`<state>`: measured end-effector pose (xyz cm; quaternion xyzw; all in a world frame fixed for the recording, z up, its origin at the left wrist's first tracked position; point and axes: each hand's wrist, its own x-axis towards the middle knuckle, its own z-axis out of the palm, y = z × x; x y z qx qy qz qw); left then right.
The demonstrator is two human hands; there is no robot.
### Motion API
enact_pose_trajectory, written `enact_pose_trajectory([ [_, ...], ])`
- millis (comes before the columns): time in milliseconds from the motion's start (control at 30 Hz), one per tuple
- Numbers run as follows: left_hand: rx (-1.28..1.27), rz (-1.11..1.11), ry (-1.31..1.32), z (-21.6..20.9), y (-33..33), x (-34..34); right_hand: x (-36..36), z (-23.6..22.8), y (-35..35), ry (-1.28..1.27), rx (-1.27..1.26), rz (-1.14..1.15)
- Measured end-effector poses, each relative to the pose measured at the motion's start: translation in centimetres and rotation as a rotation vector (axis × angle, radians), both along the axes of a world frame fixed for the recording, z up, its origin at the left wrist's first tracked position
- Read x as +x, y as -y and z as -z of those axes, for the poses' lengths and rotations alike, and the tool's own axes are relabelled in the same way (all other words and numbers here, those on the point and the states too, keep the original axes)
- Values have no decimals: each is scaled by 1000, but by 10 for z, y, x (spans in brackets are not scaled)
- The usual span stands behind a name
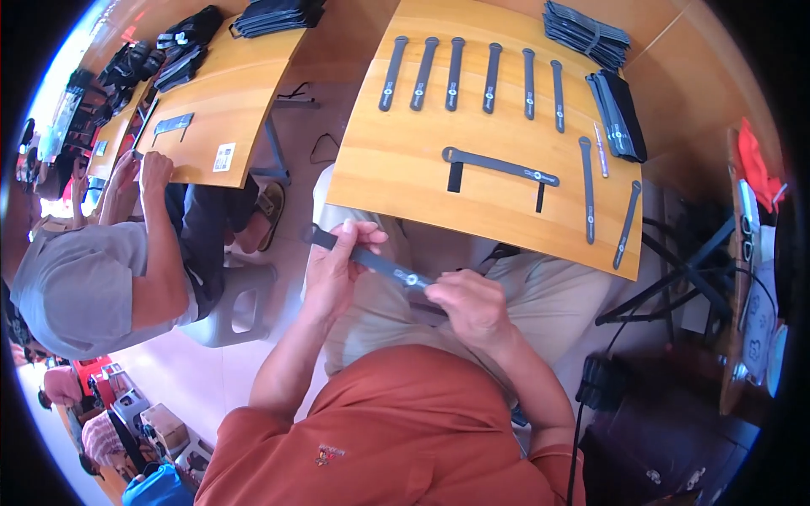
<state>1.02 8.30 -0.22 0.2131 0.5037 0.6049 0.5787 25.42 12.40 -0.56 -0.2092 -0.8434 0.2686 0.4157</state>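
Over my lap, in front of the table's near edge, a dark grey strap (386, 267) with a loop at one end and a pale printed mark is stretched between my hands. My left hand (331, 270) grips it near the loop end, thumb on top. At its other end, my right hand (469, 305) pinches the tip. On the table just beyond lies a similar strap (502, 164), set crosswise over two short black strips (455, 178). Several more straps (454, 76) lie in a row farther back, and two others (588, 192) lie at the right.
The wooden table (380, 173) carries a strap bundle (585, 35), a dark stack (616, 118) and a pen (601, 152) on its right. To my left a co-worker (101, 282) sits at another table (232, 110). A board with hanging items (751, 253) stands at the right.
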Motion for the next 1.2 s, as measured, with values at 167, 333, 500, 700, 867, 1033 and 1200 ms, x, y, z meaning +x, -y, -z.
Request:
enact_pose_trajectory([
  [167,-16,179,-198,-9,-16,-1,39,-10,-12,-118,-457,245],
  [333,31,253,-238,-16,-41,13,62,-15,-30,-174,-525,369],
  [500,3,308,-226,-20,-73,23,73,-12,-51,-240,-596,568],
  [700,5,352,-293,-20,-112,26,89,-2,-84,-201,-602,647],
  [867,-11,392,-434,-10,-141,27,91,1,-108,-166,-545,699],
  [1033,-22,399,-415,-4,-159,29,94,12,-123,-141,-559,739],
  [1200,-75,413,-507,-6,-166,34,93,16,-133,-139,-546,752],
])
